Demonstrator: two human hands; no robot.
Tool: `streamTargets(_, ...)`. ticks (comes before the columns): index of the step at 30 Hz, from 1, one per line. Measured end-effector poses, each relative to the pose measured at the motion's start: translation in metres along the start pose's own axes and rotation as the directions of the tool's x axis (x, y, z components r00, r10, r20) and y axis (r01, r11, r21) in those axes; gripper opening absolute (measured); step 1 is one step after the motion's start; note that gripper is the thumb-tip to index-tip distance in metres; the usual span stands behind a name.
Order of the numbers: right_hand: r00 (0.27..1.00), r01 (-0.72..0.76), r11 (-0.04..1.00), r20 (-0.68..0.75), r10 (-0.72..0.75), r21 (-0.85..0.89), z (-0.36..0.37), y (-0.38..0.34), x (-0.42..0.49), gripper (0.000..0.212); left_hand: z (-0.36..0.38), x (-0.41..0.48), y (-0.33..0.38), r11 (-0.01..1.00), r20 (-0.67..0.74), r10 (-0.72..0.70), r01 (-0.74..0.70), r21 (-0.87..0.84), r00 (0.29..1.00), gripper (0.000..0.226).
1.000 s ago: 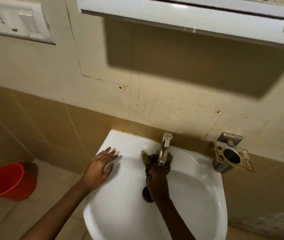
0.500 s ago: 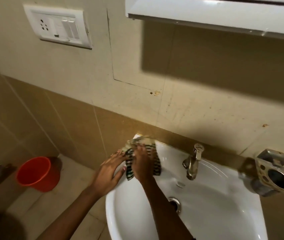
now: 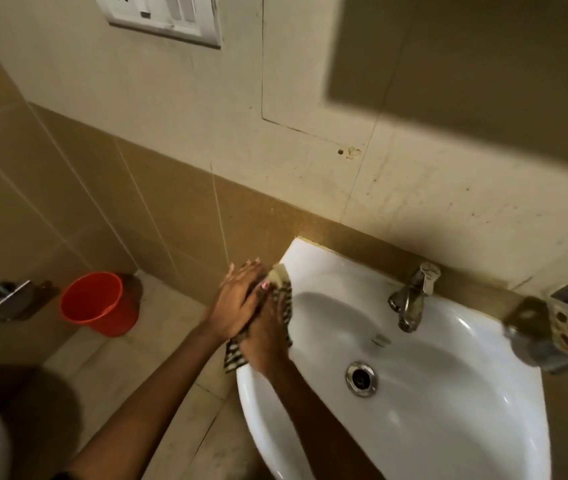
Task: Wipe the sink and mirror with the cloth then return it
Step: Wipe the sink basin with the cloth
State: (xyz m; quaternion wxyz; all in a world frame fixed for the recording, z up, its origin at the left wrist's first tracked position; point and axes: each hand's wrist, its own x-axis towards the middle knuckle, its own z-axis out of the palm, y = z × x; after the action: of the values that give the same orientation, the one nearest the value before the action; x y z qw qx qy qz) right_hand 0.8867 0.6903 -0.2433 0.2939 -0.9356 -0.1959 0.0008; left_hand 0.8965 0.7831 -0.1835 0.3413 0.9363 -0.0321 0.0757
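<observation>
— On the left rim of the sink [image 3: 338, 268], found the striped cloth [image 3: 286, 299], draped over the edge.
— Pinned by what?
— By the right hand [image 3: 265, 341] pressed on top, with the left hand [image 3: 237, 301] laid across, fingers [image 3: 244, 277] straight and close together.
— And the right one's grip?
— Partly covered; could not tell flat from curled. Well apart from the tap [image 3: 412, 296].

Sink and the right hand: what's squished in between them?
The striped cloth. The right hand presses it on the sink, at its left rim, with the left hand close beside. The head view shows it.
</observation>
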Motion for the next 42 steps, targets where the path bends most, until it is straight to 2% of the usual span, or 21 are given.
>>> streamTargets(2, 0.994, -0.061, 0.992, 0.098, 0.051, 0.110, 0.004, -0.023, -0.047, 0.061, 0.004, 0.006, 0.001, 0.998, 0.024, -0.033, 0.031, 0.062, 0.999, 0.076)
streamTargets(5, 0.941, -0.172, 0.984, 0.303, 0.150, 0.048, -0.015, -0.029, -0.111, 0.080, 0.022, 0.009, -0.002, 0.990, 0.130, -0.055, 0.038, 0.133, 0.990, 0.070)
streamTargets(6, 0.920, -0.221, 0.974, 0.343, 0.191, 0.048, -0.023, -0.022, -0.131, 0.079, 0.031, 0.008, -0.003, 0.988, 0.174, -0.051, 0.024, 0.153, 0.983, 0.069)
streamTargets(8, 0.957, -0.182, 0.982, 0.239, 0.165, 0.050, -0.034, -0.009, -0.165, 0.063, 0.046, 0.002, -0.007, 0.988, 0.217, -0.047, 0.014, 0.151, 0.975, 0.066)
streamTargets(9, 0.921, -0.273, 0.962, 0.296, 0.252, 0.031, -0.040, -0.004, -0.173, 0.057, 0.052, -0.002, -0.007, 0.991, 0.209, -0.044, 0.017, 0.130, 0.977, 0.064)
streamTargets(10, 0.929, -0.263, 0.961, 0.247, 0.276, -0.082, -0.045, -0.002, -0.173, 0.062, 0.057, -0.006, -0.007, 0.993, 0.189, -0.040, 0.018, 0.117, 0.981, 0.062)
streamTargets(11, 0.922, -0.261, 0.959, 0.266, 0.281, -0.109, -0.045, -0.003, -0.168, 0.075, 0.061, -0.008, -0.007, 0.992, 0.165, -0.030, 0.009, 0.123, 0.986, 0.059)
streamTargets(12, 0.932, -0.235, 0.968, 0.260, 0.251, -0.090, -0.041, -0.007, -0.162, 0.083, 0.065, -0.010, -0.006, 0.989, 0.144, -0.019, -0.002, 0.147, 0.989, 0.056)
streamTargets(14, 0.900, -0.290, 0.954, 0.363, 0.244, 0.077, -0.028, -0.012, -0.140, 0.079, 0.069, -0.010, -0.005, 0.979, 0.122, -0.002, -0.023, 0.201, 0.993, 0.054)
streamTargets(17, 0.900, -0.394, 0.889, 0.293, 0.322, 0.235, -0.015, -0.009, -0.110, 0.084, 0.071, -0.009, -0.006, 0.970, 0.137, -0.003, -0.031, 0.240, 0.991, 0.064)
streamTargets(19, 0.917, -0.342, 0.905, 0.299, 0.263, 0.254, -0.018, -0.006, -0.122, 0.079, 0.069, -0.008, -0.006, 0.970, 0.133, -0.018, -0.015, 0.242, 0.991, 0.073)
streamTargets(22, 0.916, -0.241, 0.957, 0.363, 0.170, 0.160, -0.059, 0.008, -0.171, 0.066, 0.069, -0.009, -0.007, 0.974, 0.128, -0.013, -0.016, 0.228, 0.992, 0.076)
streamTargets(24, 0.902, -0.239, 0.971, 0.369, 0.223, -0.003, -0.089, 0.024, -0.210, 0.073, 0.070, -0.010, -0.008, 0.974, 0.114, 0.024, -0.049, 0.223, 0.993, 0.075)
streamTargets(26, 0.929, -0.261, 0.947, 0.220, 0.299, -0.185, -0.102, 0.032, -0.231, 0.083, 0.069, -0.011, -0.007, 0.971, 0.113, 0.092, -0.115, 0.212, 0.989, 0.077)
streamTargets(27, 0.936, -0.268, 0.937, 0.171, 0.308, -0.223, -0.100, 0.030, -0.232, 0.085, 0.070, -0.012, -0.005, 0.965, 0.127, 0.137, -0.161, 0.205, 0.983, 0.077)
streamTargets(29, 0.937, -0.279, 0.938, 0.156, 0.313, -0.208, -0.081, 0.015, -0.215, 0.081, 0.071, -0.013, -0.004, 0.944, 0.170, 0.212, -0.246, 0.218, 0.962, 0.077)
streamTargets(33, 0.908, -0.286, 0.948, 0.277, 0.315, -0.141, -0.041, -0.019, -0.165, 0.060, 0.071, -0.009, -0.008, 0.930, 0.204, 0.228, -0.275, 0.244, 0.952, 0.074)
streamTargets(36, 0.910, -0.256, 0.954, 0.294, 0.292, -0.155, -0.039, -0.017, -0.164, 0.062, 0.072, -0.010, -0.010, 0.930, 0.218, 0.225, -0.276, 0.242, 0.950, 0.073)
streamTargets(39, 0.947, -0.088, 0.973, 0.284, 0.148, -0.216, -0.067, 0.007, -0.204, 0.064, 0.071, -0.010, -0.007, 0.934, 0.206, 0.240, -0.283, 0.218, 0.949, 0.067)
streamTargets(40, 0.952, -0.082, 0.964, 0.266, 0.151, -0.252, -0.080, 0.019, -0.219, 0.069, 0.071, -0.010, -0.006, 0.941, 0.195, 0.235, -0.273, 0.200, 0.952, 0.064)
streamTargets(42, 0.932, -0.159, 0.939, 0.268, 0.245, -0.305, -0.111, 0.050, -0.246, 0.076, 0.072, -0.014, -0.004, 0.954, 0.182, 0.192, -0.227, 0.197, 0.964, 0.059)
